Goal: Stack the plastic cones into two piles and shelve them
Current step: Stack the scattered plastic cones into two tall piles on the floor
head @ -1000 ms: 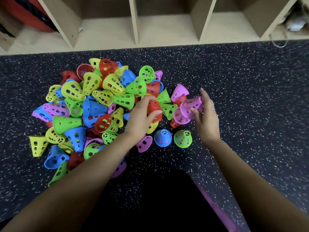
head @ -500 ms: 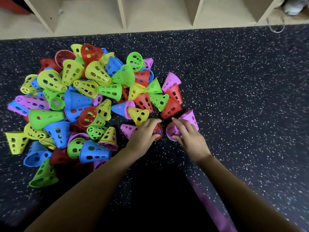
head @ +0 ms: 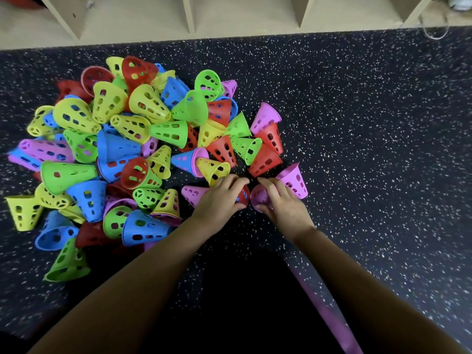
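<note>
Both hands work at the near right edge of a loose heap of cones [head: 115,149] on the speckled floor [head: 370,149]. The left hand [head: 222,200] curls over a red cone [head: 244,195], and the right hand [head: 283,205] grips a pink cone [head: 259,198]. Stacking appears barely begun. The next move likely calls for nesting further cones onto these two, well before anything goes to the shelf [head: 242,19] at the far edge.

No text, label, brand, number or sign can be read anywhere, whether on the plastic cones [head: 168,131], the shelf [head: 188,16] or the speckled floor [head: 357,123].
</note>
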